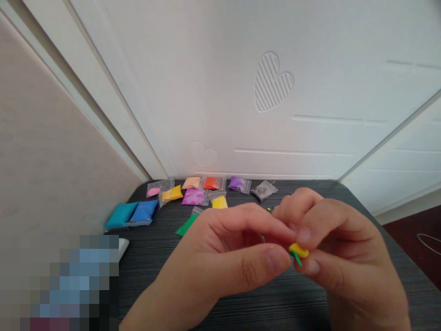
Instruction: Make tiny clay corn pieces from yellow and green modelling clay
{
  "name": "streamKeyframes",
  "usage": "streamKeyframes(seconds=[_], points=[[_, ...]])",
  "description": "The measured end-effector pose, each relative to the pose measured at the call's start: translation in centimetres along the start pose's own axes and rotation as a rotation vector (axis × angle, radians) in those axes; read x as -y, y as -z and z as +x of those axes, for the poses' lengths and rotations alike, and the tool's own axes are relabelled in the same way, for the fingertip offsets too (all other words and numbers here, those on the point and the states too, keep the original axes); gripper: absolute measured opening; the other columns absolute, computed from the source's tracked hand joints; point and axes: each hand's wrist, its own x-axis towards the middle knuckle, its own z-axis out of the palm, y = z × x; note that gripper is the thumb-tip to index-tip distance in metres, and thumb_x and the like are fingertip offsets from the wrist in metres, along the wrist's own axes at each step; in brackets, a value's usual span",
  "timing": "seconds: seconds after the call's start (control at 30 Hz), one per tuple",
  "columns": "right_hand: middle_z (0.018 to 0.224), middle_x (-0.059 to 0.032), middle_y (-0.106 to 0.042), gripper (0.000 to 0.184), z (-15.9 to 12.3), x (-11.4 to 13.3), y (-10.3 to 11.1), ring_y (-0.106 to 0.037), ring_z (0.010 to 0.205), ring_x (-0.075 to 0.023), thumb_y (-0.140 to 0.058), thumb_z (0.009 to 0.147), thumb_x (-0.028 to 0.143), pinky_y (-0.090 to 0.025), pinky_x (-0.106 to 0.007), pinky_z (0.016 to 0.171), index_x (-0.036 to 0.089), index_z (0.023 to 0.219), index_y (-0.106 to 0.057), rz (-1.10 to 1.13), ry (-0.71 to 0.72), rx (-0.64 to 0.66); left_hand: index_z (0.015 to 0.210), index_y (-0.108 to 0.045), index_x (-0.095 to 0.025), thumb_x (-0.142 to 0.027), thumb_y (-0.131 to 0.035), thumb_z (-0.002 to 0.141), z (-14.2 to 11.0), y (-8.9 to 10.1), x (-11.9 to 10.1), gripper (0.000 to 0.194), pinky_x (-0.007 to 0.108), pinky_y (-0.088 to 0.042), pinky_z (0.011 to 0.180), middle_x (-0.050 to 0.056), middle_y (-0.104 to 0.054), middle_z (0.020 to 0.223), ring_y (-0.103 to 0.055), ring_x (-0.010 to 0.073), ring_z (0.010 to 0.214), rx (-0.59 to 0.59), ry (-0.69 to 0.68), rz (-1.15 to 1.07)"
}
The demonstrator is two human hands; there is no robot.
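Both hands meet above the dark table, right of the middle of the view, around a small piece of yellow and green modelling clay [299,251]. My right hand [351,248] pinches its yellow part between thumb and forefinger. At its left side, the closed thumb and forefinger of my left hand [234,253] grip the piece near the green part. A thin green strip hangs from its underside. Fingers hide some of the clay. Behind my left hand, a bag of green clay [187,225] is partly covered.
Bags of clay lie along the back of the dark table [151,262], including yellow [219,201], purple [237,184], grey [264,190] and blue [144,212]. Tiny yellow crumbs [268,209] lie near my right hand. A white panel [213,92] rises behind. The lower left is pixelated.
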Motion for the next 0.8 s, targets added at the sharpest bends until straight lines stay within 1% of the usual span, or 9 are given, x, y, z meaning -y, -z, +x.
streamKeyframes(seconds=[0.13, 0.23, 0.33, 0.4, 0.47, 0.63, 0.8], points=[[0.073, 0.0008, -0.055, 0.02, 0.0, -0.1, -0.1, -0.053, 0.07, -0.0138, -0.062, 0.068, 0.013, -0.045, -0.031, 0.067, 0.027, 0.082, -0.062, -0.008, 0.011, 0.011, 0.083, -0.067, -0.026, -0.026, -0.06, 0.074, 0.1, 0.0, -0.1, 0.011, 0.025, -0.047, 0.063, 0.0, -0.062, 0.077, -0.057, 0.0137, 0.072, 0.011, -0.041, 0.048], [0.076, -0.0002, -0.056, 0.023, -0.1, -0.1, -0.2, -0.054, 0.073, -0.0155, -0.063, 0.068, 0.014, -0.046, -0.032, 0.066, 0.028, 0.086, -0.062, -0.071, 0.029, -0.016, 0.085, -0.067, -0.028, -0.023, -0.059, 0.074, -0.1, -0.1, -0.2, 0.014, 0.026, -0.047, 0.064, 0.0, -0.063, 0.079, -0.057, 0.0143, 0.073, -0.05, -0.112, 0.179], [0.078, -0.0015, -0.058, 0.025, -0.1, -0.1, -0.3, -0.054, 0.076, -0.0175, -0.064, 0.068, 0.015, -0.047, -0.032, 0.066, 0.029, 0.088, -0.063, -0.193, 0.082, -0.085, 0.086, -0.066, -0.029, -0.019, -0.061, 0.072, -0.3, -0.1, -0.7, 0.018, 0.029, -0.047, 0.069, 0.0, -0.064, 0.08, -0.057, 0.0167, 0.076, -0.148, -0.188, 0.332], [0.077, -0.0021, -0.059, 0.023, -0.2, 0.0, -0.3, -0.054, 0.077, -0.0181, -0.063, 0.068, 0.015, -0.047, -0.033, 0.066, 0.029, 0.087, -0.064, -0.27, 0.127, -0.114, 0.085, -0.067, -0.029, -0.017, -0.062, 0.071, -0.4, -0.1, -1.1, 0.019, 0.03, -0.047, 0.069, 0.0, -0.065, 0.079, -0.057, 0.0175, 0.075, -0.165, -0.21, 0.412], [0.077, -0.002, -0.06, 0.023, -0.3, 0.2, -0.3, -0.054, 0.076, -0.018, -0.062, 0.069, 0.015, -0.047, -0.034, 0.066, 0.03, 0.088, -0.064, -0.325, 0.152, -0.125, 0.084, -0.067, -0.029, -0.017, -0.062, 0.07, -0.5, -0.1, -1.4, 0.019, 0.031, -0.047, 0.069, 0.0, -0.065, 0.078, -0.057, 0.0176, 0.073, -0.151, -0.209, 0.463], [0.077, -0.0015, -0.061, 0.024, -0.3, 0.5, -0.2, -0.055, 0.075, -0.0176, -0.063, 0.068, 0.014, -0.047, -0.033, 0.068, 0.03, 0.086, -0.065, -0.384, 0.152, -0.096, 0.085, -0.066, -0.027, -0.018, -0.06, 0.073, -0.5, -0.2, -1.1, 0.016, 0.029, -0.046, 0.069, 0.0, -0.065, 0.078, -0.057, 0.0163, 0.073, -0.153, -0.209, 0.429], [0.077, -0.0016, -0.06, 0.018, -0.3, 0.5, -0.4, -0.055, 0.076, -0.0174, -0.063, 0.069, 0.016, -0.046, -0.031, 0.067, 0.027, 0.082, -0.065, -0.357, 0.108, -0.155, 0.085, -0.064, -0.025, -0.019, -0.058, 0.075, -0.4, -0.2, -0.3, 0.013, 0.026, -0.046, 0.066, 0.0, -0.063, 0.079, -0.056, 0.0142, 0.073, -0.134, -0.136, 0.289]])
